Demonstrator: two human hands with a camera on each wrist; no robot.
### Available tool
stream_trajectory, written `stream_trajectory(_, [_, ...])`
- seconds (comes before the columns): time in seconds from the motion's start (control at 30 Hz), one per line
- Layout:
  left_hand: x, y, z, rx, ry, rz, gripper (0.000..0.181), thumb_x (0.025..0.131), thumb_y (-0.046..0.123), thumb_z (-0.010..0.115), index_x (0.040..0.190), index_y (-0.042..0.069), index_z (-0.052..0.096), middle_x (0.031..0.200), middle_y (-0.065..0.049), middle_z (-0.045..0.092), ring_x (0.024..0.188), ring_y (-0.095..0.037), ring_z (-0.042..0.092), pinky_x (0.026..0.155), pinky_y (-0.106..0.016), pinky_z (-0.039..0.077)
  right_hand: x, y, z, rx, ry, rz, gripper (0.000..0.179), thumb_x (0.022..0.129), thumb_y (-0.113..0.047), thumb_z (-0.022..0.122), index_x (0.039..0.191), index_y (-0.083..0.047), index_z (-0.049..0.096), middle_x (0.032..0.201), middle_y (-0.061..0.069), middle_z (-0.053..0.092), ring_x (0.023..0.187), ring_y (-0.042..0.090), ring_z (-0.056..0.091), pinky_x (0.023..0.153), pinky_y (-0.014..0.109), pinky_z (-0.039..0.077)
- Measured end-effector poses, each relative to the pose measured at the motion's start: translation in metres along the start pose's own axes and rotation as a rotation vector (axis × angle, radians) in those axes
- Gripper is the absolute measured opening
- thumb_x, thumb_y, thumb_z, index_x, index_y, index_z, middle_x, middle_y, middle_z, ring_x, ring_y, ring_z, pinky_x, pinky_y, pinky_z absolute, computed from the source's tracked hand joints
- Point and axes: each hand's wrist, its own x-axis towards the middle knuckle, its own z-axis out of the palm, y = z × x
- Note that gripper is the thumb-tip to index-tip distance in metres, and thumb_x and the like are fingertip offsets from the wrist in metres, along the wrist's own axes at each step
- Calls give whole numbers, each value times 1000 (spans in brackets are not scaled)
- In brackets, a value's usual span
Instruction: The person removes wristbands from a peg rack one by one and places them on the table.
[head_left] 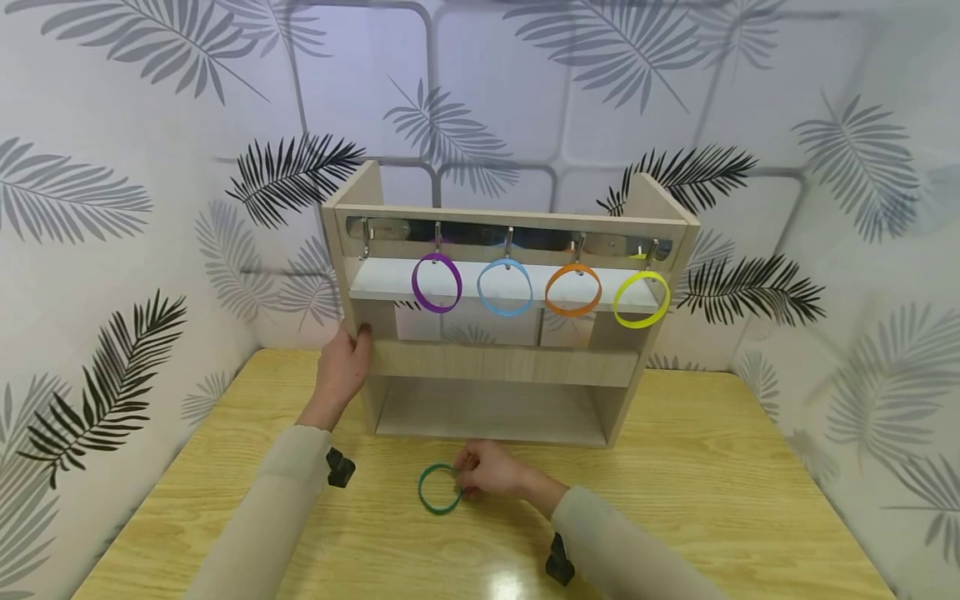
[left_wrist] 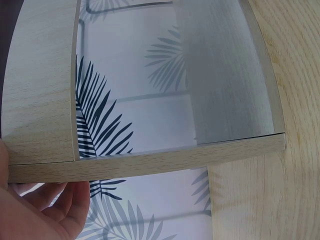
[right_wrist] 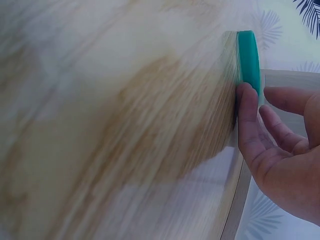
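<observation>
A light wooden shelf unit [head_left: 502,364] stands on the table. My left hand [head_left: 346,364] grips its left side panel [left_wrist: 150,162], with the thumb on the near side and the fingers behind. On the table before the shelf lies a green silicone wristband [head_left: 422,492], seen edge-on as a green strip [right_wrist: 248,57] in the right wrist view. My right hand [head_left: 491,469] pinches its right edge between thumb and fingers. From the hooks on the shelf's metal rail hang a purple wristband [head_left: 416,287], a light blue wristband [head_left: 482,293], an orange wristband [head_left: 550,292] and a yellow wristband [head_left: 619,310].
The leftmost hook [head_left: 366,239] on the metal rail [head_left: 472,233] bears no band. A white inner shelf board [head_left: 465,271] lies behind the hanging bands. The wood-grain table [head_left: 675,467] meets leaf-patterned walls [head_left: 862,350] at the back and sides.
</observation>
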Motion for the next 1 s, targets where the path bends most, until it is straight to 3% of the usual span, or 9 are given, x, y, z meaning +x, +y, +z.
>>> stream_trajectory(0.3, [0,0,1,-4,-18,-9,50,100,37,33,131,-1,44,117,-30,57,95,-42,59,76,-54,47,-4,-5,-8,3,-11,9,18,87,1,60,103,9,55,83,14,62,70,27,64,64,36,54])
stream_trajectory(0.5, [0,-1,0,1,-11,-5,51,100,38,33,130,-1,45,117,-30,57,95,-42,59,76,-54,47,-7,-18,-20,-53,3,-90,21,88,0,57,106,11,55,80,13,64,68,27,64,63,39,53])
stream_trajectory(0.73, [0,-1,0,0,-10,-2,51,100,38,32,131,0,45,117,-29,57,96,-42,59,75,-55,47,-17,-34,-31,-50,8,-141,18,89,-1,57,105,7,57,84,24,63,73,42,62,67,52,50])
stream_trajectory(0.87, [-2,0,-1,-8,-17,-3,52,100,38,32,132,0,44,119,-30,57,97,-43,59,76,-55,47,-20,-42,-36,-77,17,-165,16,91,-3,57,105,5,57,82,15,63,68,29,63,67,52,50])
stream_trajectory(1.0, [-2,1,-1,-9,-18,-3,52,100,39,31,133,0,44,120,-30,56,99,-43,58,77,-55,47,-24,-52,-40,-104,18,-178,17,92,-8,57,106,2,58,83,9,63,70,25,62,65,43,52])
